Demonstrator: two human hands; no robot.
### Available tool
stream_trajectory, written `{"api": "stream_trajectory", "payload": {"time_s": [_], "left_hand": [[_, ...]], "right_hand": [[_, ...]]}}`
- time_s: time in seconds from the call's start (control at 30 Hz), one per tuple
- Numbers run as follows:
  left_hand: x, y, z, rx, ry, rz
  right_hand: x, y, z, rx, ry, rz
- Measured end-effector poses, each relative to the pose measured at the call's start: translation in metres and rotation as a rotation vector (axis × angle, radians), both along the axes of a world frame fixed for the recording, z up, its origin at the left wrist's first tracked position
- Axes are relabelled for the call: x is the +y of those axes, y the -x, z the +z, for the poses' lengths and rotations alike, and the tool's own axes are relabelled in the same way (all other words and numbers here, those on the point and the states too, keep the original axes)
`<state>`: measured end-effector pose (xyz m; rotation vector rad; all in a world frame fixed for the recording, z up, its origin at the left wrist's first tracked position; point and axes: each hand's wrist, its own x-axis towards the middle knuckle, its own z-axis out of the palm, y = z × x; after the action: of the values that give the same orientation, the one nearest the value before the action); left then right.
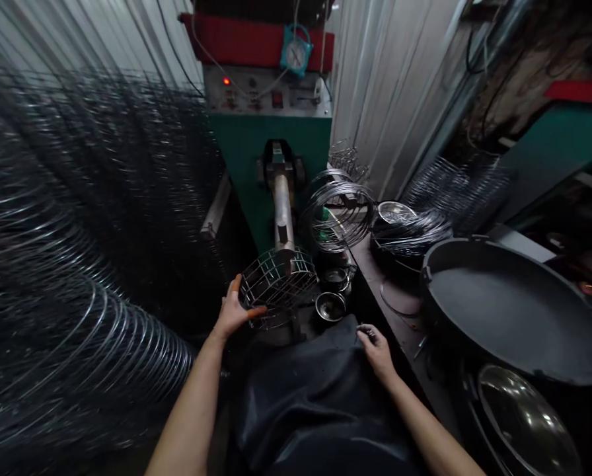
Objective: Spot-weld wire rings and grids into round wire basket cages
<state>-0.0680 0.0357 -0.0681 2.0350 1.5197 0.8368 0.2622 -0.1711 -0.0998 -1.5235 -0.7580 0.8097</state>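
My left hand point(232, 313), with orange covers on its thumb and a finger, grips the near left rim of a round wire basket point(271, 291). The basket sits tilted under the metal arm point(283, 215) of a green machine point(241, 142), whose tip reaches into it. Beside the knee of the black apron point(320, 383), my right hand point(375, 347) has its fingers curled together; whatever they hold, if anything, is too small to name. Two small metal bowls, the nearer bowl point(330, 307) and the farther bowl point(334, 278), stand between the basket and the bench.
Tall stacks of wire rings point(142, 330) fill the left side. Coiled wire hoops point(338, 208) hang right of the machine arm. On the right bench point(400, 311) are a bundle of wire pieces point(415, 233) and a large dark round pan point(514, 307). A shiny bowl point(526, 413) is lower right.
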Motion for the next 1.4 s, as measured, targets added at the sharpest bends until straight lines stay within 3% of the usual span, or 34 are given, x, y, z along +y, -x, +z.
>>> {"api": "stream_trajectory", "payload": {"time_s": [0.1, 0.2, 0.27, 0.33, 0.47, 0.53, 0.6, 0.7, 0.87, 1.07, 1.4], "left_hand": [[-0.003, -0.008, -0.004, -0.157, 0.015, 0.052], [-0.019, -0.01, 0.001, -0.202, -0.019, 0.082], [-0.039, -0.008, 0.008, -0.162, -0.057, 0.056], [-0.061, -0.007, 0.018, -0.074, -0.092, 0.021], [-0.095, -0.013, 0.047, 0.12, -0.155, -0.017], [-0.103, -0.021, 0.063, 0.208, -0.183, -0.055], [-0.109, -0.033, 0.077, 0.296, -0.201, -0.096], [-0.115, -0.051, 0.089, 0.391, -0.221, -0.15], [-0.116, -0.063, 0.09, 0.414, -0.245, -0.154], [-0.101, -0.057, 0.082, 0.348, -0.161, -0.158], [-0.072, -0.055, 0.069, 0.305, -0.14, -0.177]], "right_hand": [[-0.01, 0.002, -0.016, -0.314, 0.032, 0.17], [-0.011, -0.001, -0.009, -0.476, 0.117, 0.307], [-0.007, 0.002, 0.014, -0.543, 0.133, 0.454], [0.0, 0.01, 0.049, -0.571, 0.069, 0.64], [0.02, 0.036, 0.119, -0.604, -0.015, 0.87], [0.033, 0.048, 0.141, -0.667, 0.033, 0.966], [0.046, 0.059, 0.153, -0.706, 0.116, 1.039], [0.061, 0.074, 0.157, -0.789, 0.219, 1.033], [0.07, 0.091, 0.142, -1.178, 0.173, 0.818], [0.072, 0.075, 0.128, -1.148, -0.087, 1.006], [0.096, 0.075, 0.124, -1.199, -0.095, 1.013]]}}
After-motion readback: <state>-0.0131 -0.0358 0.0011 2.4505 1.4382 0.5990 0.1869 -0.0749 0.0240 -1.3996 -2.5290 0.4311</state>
